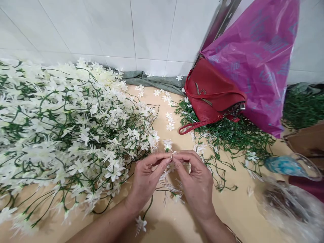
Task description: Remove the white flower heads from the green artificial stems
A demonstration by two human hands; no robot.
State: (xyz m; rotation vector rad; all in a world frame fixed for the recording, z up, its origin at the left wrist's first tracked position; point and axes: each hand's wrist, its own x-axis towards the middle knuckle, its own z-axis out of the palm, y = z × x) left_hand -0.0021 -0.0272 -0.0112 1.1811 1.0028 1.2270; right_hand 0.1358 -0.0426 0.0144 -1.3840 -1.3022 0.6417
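Note:
My left hand (146,175) and my right hand (196,180) meet above the table, each in a pinch with thumb against index finger. Between the fingertips is a small white artificial flower (171,166), mostly covered by the fingers. Just beyond the fingertips lies another white flower head (167,145). Below the hands are white stamen strands and a flower with a green base (177,197). A green stem with a white flower (140,224) shows by my left wrist.
At left, a big heap of white artificial flowers (76,135) covers the table (162,222). Loose white blossoms (170,121) lie in the middle. Green stems (217,135) sit at right under a red handbag (212,91) and purple plastic bag (263,57). A clear plastic bag (291,209) is front right.

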